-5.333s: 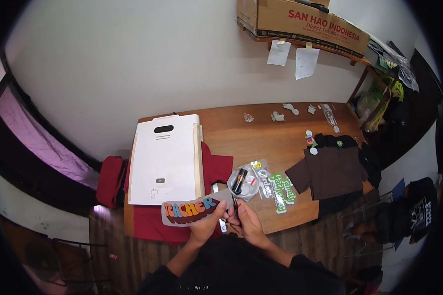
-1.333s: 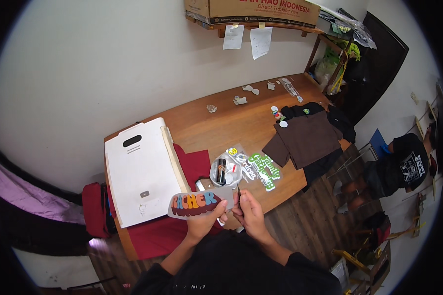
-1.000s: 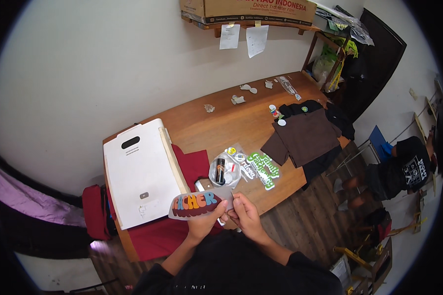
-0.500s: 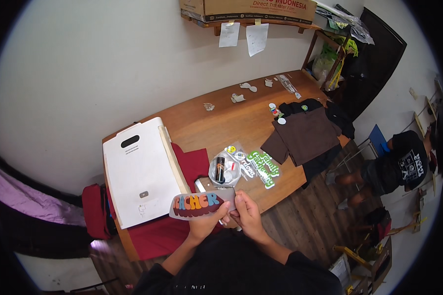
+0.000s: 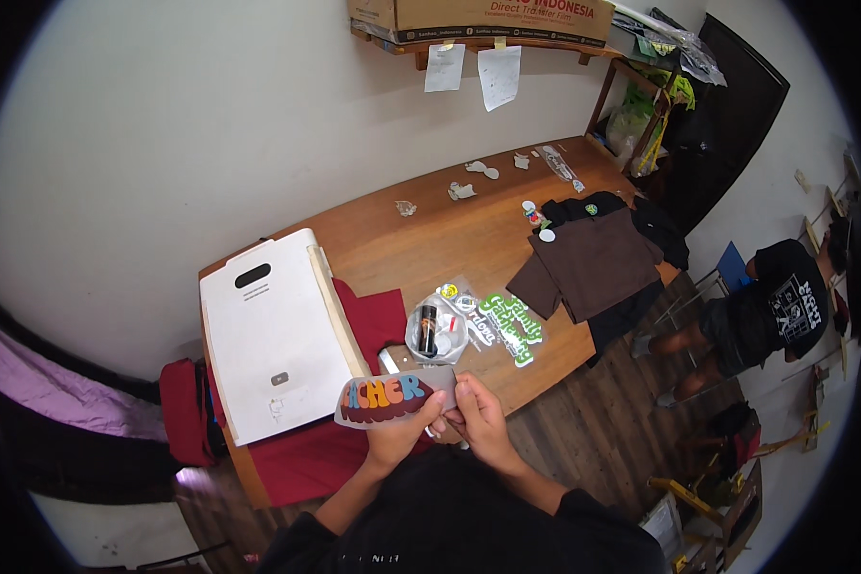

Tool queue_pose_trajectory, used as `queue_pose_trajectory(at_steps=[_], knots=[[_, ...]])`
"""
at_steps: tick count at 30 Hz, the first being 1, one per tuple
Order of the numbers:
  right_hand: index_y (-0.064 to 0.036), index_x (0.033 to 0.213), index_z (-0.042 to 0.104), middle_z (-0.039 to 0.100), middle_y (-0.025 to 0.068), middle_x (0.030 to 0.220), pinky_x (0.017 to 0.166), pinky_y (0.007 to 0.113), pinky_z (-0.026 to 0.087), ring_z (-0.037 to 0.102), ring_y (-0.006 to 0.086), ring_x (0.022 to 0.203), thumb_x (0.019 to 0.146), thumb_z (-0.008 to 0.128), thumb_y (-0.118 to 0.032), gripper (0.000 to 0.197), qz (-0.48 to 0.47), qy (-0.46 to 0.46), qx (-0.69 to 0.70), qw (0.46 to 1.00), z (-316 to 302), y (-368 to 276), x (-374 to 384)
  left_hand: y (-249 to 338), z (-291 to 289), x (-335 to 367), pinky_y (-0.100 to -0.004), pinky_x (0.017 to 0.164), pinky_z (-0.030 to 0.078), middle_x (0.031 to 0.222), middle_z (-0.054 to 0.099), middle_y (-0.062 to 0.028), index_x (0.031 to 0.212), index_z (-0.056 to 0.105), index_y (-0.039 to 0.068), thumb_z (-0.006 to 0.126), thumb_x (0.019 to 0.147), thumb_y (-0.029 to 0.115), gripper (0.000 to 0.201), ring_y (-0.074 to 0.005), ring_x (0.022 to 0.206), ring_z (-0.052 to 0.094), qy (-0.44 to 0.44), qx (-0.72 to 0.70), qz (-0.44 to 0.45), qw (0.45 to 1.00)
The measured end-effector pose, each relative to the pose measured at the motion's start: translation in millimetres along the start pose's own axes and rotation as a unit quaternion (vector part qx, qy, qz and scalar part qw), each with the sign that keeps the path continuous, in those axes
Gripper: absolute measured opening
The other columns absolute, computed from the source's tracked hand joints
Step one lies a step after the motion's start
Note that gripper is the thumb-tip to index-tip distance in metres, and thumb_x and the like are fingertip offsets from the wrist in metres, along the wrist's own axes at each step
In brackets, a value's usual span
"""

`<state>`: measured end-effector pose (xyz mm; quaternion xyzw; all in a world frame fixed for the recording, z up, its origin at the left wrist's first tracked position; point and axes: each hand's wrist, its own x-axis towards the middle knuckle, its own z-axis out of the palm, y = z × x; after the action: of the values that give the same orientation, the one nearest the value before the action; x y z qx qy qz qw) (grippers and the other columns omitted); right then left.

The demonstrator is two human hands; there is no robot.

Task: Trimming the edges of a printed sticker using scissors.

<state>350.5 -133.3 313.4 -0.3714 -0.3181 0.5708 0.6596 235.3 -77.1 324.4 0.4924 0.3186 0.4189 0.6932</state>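
Observation:
A curved piece of transfer film (image 5: 381,404) with blue, orange and maroon lettering is held up over the near table edge. My left hand (image 5: 404,437) grips it from below, thumb on its right part. At its right end, my right hand (image 5: 480,418) is closed with thumb and fingertips pinching the film's edge. Just beyond my hands sits a clear round tub (image 5: 413,344) holding a black cylindrical can (image 5: 429,330). Red fabric (image 5: 371,316) spreads under a white boxy machine (image 5: 277,354) on the left. Film with green and white lettering (image 5: 510,327) lies right of the tub.
A folded brown garment (image 5: 598,260) lies on black cloth at the table's right. Film scraps (image 5: 462,191) are scattered along the back. A shelf carries a cardboard box (image 5: 497,21). Another person (image 5: 784,301) bends at the right, near a red bag and metal frames.
The film in my hands has shifted slightly right and tilted, its left end curling a little more. The other person at the right has moved slightly. My hands keep nearly the same place.

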Motion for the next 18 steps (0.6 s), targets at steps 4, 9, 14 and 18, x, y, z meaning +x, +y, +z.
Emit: queue_pose_trajectory(at_steps=[4,9,14,18], knots=[[-0.0031,0.100,0.045,0.050,0.0019,0.080,0.058,0.017,0.038,0.048,0.0048,0.066,0.097,0.035,-0.026,0.025,0.000,-0.005,0.014,1.000,6,-7,0,-2,-1,-1,-0.0190,0.047,0.045,0.064,0.060,-0.0037,0.082,0.059,-0.002,0.063,0.081,0.004,0.008,-0.0084,0.052,0.056,0.002,0.004,0.010,1.000],[-0.0069,0.099,0.045,0.046,-0.0035,0.075,0.054,0.012,0.031,0.040,-0.0019,0.060,0.096,0.038,-0.026,0.020,0.002,0.017,-0.035,0.999,6,-8,-1,-1,-3,0,-0.0219,0.043,0.045,0.064,0.057,-0.0067,0.086,0.055,-0.002,0.060,0.083,0.003,0.008,-0.0117,0.050,0.055,-0.015,0.022,0.019,0.999],[-0.0057,0.100,0.044,0.047,-0.0015,0.078,0.056,0.014,0.035,0.044,0.0004,0.064,0.097,0.038,-0.025,0.021,-0.008,0.007,-0.014,1.000,9,-8,-2,-2,-3,-1,-0.0220,0.043,0.045,0.064,0.057,-0.0067,0.086,0.055,-0.003,0.060,0.083,0.003,0.008,-0.0118,0.050,0.055,-0.015,0.022,0.023,0.999],[-0.0036,0.098,0.044,0.048,0.0027,0.079,0.060,0.017,0.040,0.048,0.0061,0.068,0.097,0.036,-0.025,0.023,-0.016,0.003,0.015,1.000,10,-5,-1,0,1,-2,-0.0196,0.047,0.046,0.067,0.060,-0.0046,0.083,0.058,-0.002,0.063,0.081,0.003,0.008,-0.0094,0.052,0.057,0.004,-0.012,0.016,1.000]])
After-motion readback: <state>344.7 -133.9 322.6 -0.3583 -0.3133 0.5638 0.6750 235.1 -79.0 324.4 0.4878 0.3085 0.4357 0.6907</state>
